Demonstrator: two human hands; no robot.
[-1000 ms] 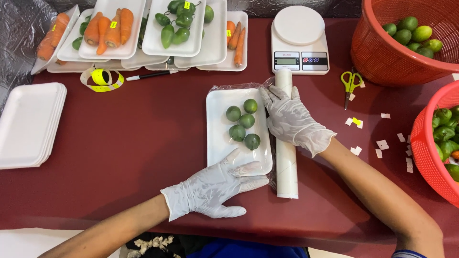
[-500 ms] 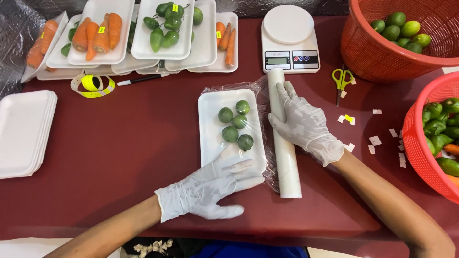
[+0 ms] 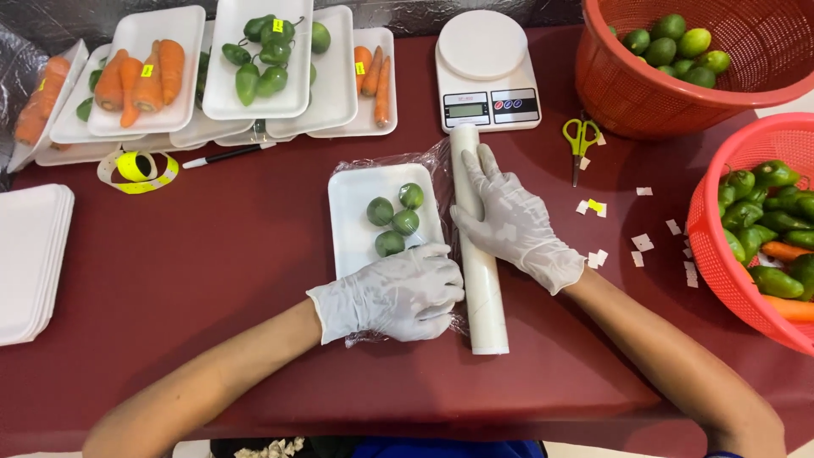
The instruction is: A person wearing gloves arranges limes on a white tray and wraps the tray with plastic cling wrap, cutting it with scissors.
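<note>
A white foam tray (image 3: 352, 212) holding several green limes (image 3: 394, 219) lies on a sheet of clear cling film (image 3: 437, 161) in the middle of the dark red table. My left hand (image 3: 390, 293), in a white glove, lies over the tray's near end, its fingers reaching the tray's right edge. Right beside the tray lies a white cling film roll (image 3: 483, 305), pointing away from me. My gloved right hand (image 3: 509, 222) grips the roll's middle from above. The near end of the tray is hidden under my left hand.
A white kitchen scale (image 3: 487, 72) and yellow-handled scissors (image 3: 579, 140) sit behind. An orange basket (image 3: 644, 93) of limes and a red basket (image 3: 721, 254) of peppers and carrots stand right. Empty trays (image 3: 30, 263) are stacked left; filled trays (image 3: 254, 93), yellow tape (image 3: 136, 168) and a pen (image 3: 225, 155) at the back.
My left hand has slid from the tray's near left corner onto its near end, toward the roll. My right hand has stayed on the roll.
</note>
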